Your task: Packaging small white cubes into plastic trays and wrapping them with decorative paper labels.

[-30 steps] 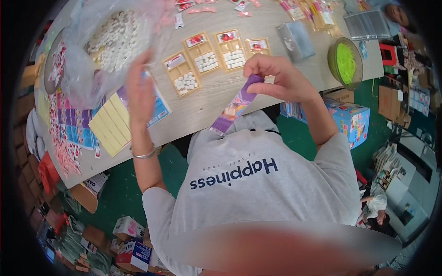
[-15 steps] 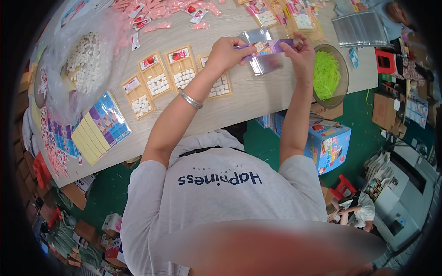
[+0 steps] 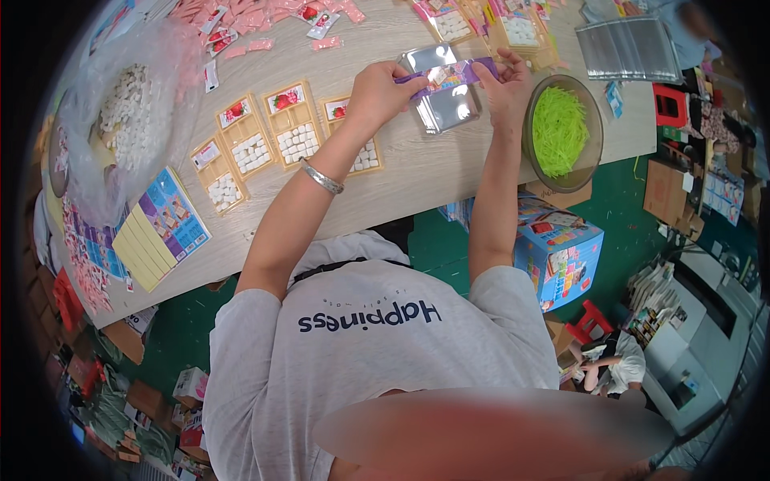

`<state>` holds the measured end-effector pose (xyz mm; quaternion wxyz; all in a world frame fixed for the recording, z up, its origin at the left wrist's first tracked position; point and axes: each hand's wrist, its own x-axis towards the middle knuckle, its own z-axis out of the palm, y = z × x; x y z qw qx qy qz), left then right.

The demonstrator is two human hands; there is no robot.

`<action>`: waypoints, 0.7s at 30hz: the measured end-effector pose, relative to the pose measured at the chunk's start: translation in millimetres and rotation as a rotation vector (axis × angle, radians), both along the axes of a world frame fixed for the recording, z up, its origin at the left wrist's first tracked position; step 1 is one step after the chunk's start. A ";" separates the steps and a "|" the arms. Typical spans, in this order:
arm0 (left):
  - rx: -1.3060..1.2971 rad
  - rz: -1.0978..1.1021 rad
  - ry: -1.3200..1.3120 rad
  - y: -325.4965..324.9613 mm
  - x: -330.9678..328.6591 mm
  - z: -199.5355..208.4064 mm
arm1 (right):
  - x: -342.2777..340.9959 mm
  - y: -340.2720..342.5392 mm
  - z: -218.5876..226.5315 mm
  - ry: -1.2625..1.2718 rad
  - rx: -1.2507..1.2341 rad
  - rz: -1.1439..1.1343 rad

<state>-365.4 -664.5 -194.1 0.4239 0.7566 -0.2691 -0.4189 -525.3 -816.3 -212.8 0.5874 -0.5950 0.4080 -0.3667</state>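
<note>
Between my two hands a purple printed paper strip [image 3: 451,78] is stretched, lying across a shiny clear plastic piece [image 3: 449,115] on the table. My left hand [image 3: 383,92] pinches the strip's left end, and my right hand [image 3: 505,84] grips its right end between thumb and fingers. Beside my left forearm stand several beige compartment trays [image 3: 265,132] with small white pieces and strawberry-printed sachets. One of these trays is partly hidden by that forearm. Whether the plastic is a box or a sleeve, I cannot tell.
A bowl [image 3: 597,152] of green shred [image 3: 561,128] stands right of my right hand. At left are a plastic bag [image 3: 164,100] of white pieces and printed card sheets [image 3: 163,228]. Pink sachets [image 3: 261,16] lie at the back, clear sleeves [image 3: 630,50] at far right.
The strip now lies more tilted, its right end raised, over the plastic. The table scene has shifted left in view. Both hands keep hold of the strip.
</note>
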 end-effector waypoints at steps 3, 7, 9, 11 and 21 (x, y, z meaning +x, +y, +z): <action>0.020 -0.005 -0.028 -1.0 -1.6 0.4 | 0.2 1.4 -4.0 -0.061 -0.008 0.000; 0.017 0.007 -0.040 -2.0 -2.3 -5.4 | 0.2 -0.2 -15.7 -0.039 -0.007 -0.010; 0.022 -0.010 -0.046 -2.9 -2.4 -4.2 | -2.7 -1.5 -21.6 -0.033 -0.004 -0.011; 0.028 -0.023 -0.053 -2.5 -2.5 -5.3 | -2.1 -1.5 -24.8 -0.048 -0.022 0.007; -0.388 -0.012 -0.201 47.8 -2.8 34.4 | -22.6 68.3 60.1 -0.228 -0.140 -0.106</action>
